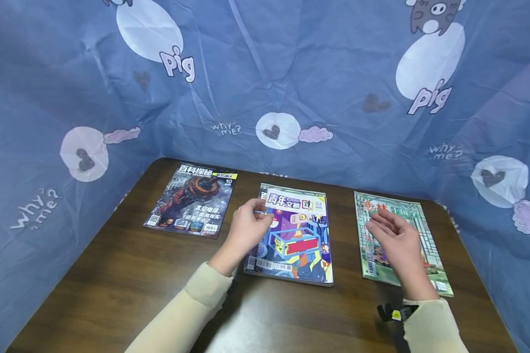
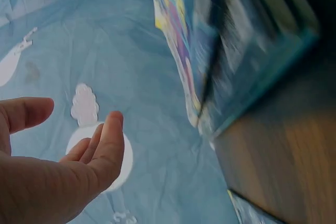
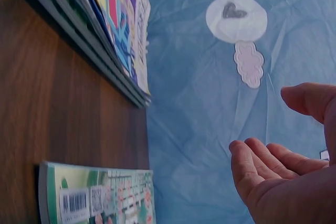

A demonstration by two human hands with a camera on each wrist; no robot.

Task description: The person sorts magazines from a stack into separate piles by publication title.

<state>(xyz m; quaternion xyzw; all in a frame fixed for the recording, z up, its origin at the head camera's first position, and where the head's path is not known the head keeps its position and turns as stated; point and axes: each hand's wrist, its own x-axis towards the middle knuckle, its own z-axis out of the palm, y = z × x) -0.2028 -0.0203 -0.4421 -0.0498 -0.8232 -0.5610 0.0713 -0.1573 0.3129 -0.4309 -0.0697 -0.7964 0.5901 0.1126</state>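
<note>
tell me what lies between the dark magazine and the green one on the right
A purple-topped stack of magazines, with the left hand overlapping its left edge; the head view shows both.

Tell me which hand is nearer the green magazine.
Right. The right hand hovers over the green magazine; the left hand is well to its left, by the left side of the stack.
</note>
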